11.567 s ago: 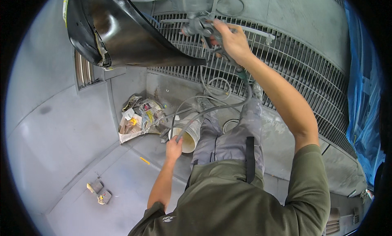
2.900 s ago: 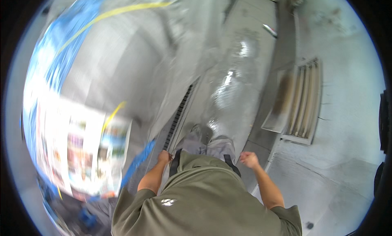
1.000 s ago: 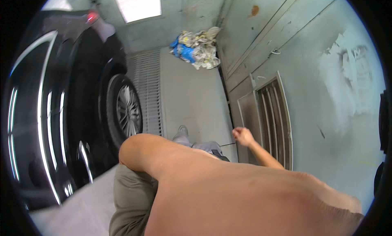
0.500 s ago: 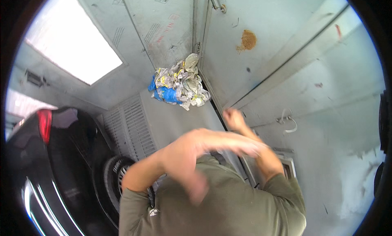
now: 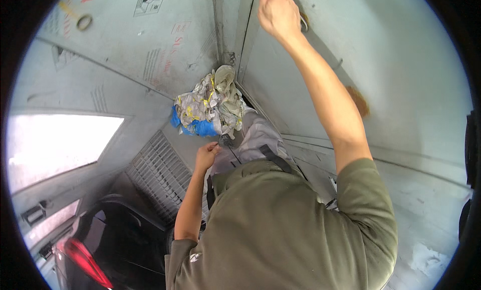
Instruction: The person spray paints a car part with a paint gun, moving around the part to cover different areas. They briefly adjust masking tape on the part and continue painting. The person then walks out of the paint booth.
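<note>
My right arm is stretched up and away along a grey metal door (image 5: 401, 54). At the top edge of the view my right hand (image 5: 279, 14) is closed on the door handle (image 5: 303, 22), whose end shows beside the wrist. Its fingertips are partly cut off by the frame. Low in front of my body, my left hand (image 5: 207, 155) has its fingers curled together. Whatever it may hold is hidden. Just beyond it lies a heap of crumpled masking paper (image 5: 208, 102), grey with yellow tape strips and blue plastic (image 5: 203, 128).
A black car (image 5: 125, 240) with a red tail light (image 5: 87, 262) stands at the lower left. Floor grating (image 5: 160, 164) runs beside it. A bright window panel (image 5: 60, 144) sits in the left wall, and a tape roll (image 5: 84, 22) hangs at the upper left.
My right hand has gone up and forward onto the door handle. My left hand has moved from across my chest down beside the paper heap. The view has turned and come nearer the corner.
</note>
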Action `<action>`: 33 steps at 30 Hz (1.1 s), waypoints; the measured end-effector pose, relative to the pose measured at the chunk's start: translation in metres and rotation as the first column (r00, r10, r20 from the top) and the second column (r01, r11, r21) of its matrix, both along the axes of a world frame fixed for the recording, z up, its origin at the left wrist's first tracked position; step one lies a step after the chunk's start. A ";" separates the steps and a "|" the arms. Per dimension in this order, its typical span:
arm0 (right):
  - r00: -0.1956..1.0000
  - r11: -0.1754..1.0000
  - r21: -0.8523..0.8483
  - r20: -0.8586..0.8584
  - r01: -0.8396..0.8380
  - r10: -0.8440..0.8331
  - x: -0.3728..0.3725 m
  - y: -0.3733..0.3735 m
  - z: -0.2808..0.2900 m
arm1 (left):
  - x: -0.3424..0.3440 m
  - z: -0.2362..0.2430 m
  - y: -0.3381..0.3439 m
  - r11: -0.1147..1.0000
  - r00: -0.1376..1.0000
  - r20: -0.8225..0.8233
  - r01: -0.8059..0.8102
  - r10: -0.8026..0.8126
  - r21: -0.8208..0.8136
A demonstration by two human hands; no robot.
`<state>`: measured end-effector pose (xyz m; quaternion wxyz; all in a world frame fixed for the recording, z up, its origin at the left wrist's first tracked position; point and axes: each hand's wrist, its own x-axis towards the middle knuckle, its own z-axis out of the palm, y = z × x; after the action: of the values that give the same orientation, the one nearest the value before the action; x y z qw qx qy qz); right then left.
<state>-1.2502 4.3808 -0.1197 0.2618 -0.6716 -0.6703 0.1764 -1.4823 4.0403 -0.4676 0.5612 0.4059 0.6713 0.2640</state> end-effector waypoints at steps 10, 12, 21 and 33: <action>0.958 0.894 0.403 0.116 0.194 -0.261 0.072 0.074 -0.035 | -0.069 -0.079 0.111 0.903 0.792 -0.440 0.408 -0.424 -0.137; 0.898 0.818 0.481 0.128 0.315 -0.421 0.134 0.124 -0.037 | -0.076 -0.101 0.121 0.936 0.848 -0.400 0.333 -0.349 -0.110; 0.346 0.410 0.377 0.229 0.830 -0.910 0.429 0.177 -0.037 | -0.045 -0.150 0.161 0.731 0.655 -0.348 0.505 -0.671 -0.459; -0.684 -0.280 0.803 0.205 0.527 -0.700 0.690 0.054 -0.074 | 0.277 -0.294 0.643 0.439 0.135 -0.530 0.744 -0.837 -0.504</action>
<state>-0.5604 4.4350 -0.1932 -0.0032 -0.8480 0.1377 -0.5118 -1.2053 4.6837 -0.7618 0.3199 0.7290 0.5274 -0.2969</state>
